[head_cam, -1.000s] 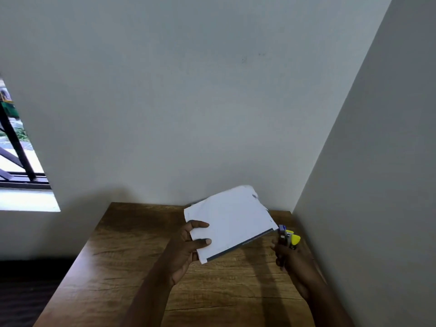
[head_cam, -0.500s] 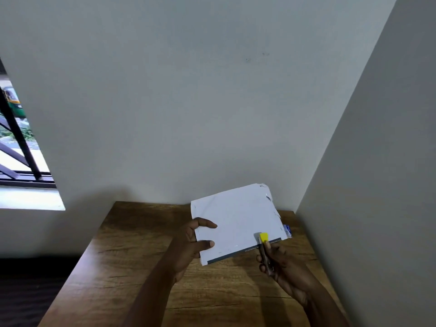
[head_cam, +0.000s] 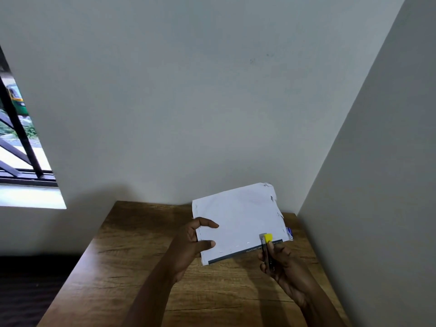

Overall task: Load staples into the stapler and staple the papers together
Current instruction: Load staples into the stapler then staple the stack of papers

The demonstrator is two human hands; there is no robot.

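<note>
A stack of white papers (head_cam: pixel 238 220) with a dark strip along its near edge is held tilted above the wooden table (head_cam: pixel 132 267). My left hand (head_cam: pixel 192 244) grips the stack's left edge, thumb on top. My right hand (head_cam: pixel 283 267) holds a small dark stapler with a yellow tip (head_cam: pixel 267 246), its jaws set over the stack's near edge toward the right corner. A few staples show as small marks along that near edge.
A small blue and white packet (head_cam: pixel 289 233) lies on the table behind the stack's right corner. Walls close off the table at the back and right. A barred window (head_cam: pixel 16 147) sits at the far left.
My right hand brought the stapler in from the right of the stack onto its near edge. The papers tilted slightly and my left hand kept its hold.
</note>
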